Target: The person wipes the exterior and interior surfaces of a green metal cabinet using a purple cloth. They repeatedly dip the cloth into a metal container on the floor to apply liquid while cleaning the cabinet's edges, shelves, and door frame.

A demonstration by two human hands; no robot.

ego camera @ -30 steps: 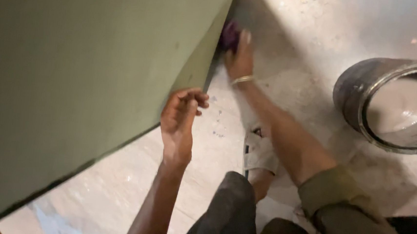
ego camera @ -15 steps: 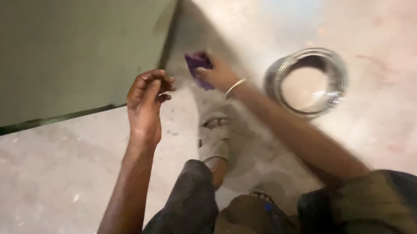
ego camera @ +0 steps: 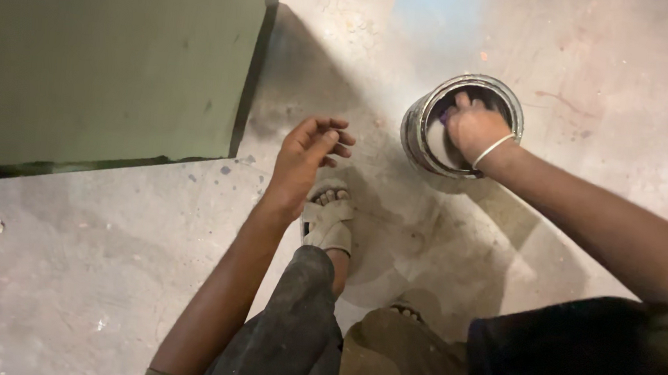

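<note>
My right hand [ego camera: 473,127] reaches down into an open round metal tin [ego camera: 414,135] on the concrete floor. It grips a small purple pad [ego camera: 447,115], of which only a sliver shows under the fingers. A thin pale bangle sits on that wrist. My left hand [ego camera: 309,156] hovers above the floor between the tin and a green panel [ego camera: 108,62]. Its fingers are loosely curled and apart, with nothing in them. Pale liquid shows inside the tin beside my right hand.
The green panel fills the upper left, with its dark edge [ego camera: 252,72] running down to a corner near my left hand. My foot in a pale sandal [ego camera: 328,220] rests on the stained concrete floor [ego camera: 77,271] below my left hand. My knees fill the bottom.
My right hand has left the green panel's edge with the purple pad and moved right into the tin. The view has swung right, and my left hand has stayed hovering.
</note>
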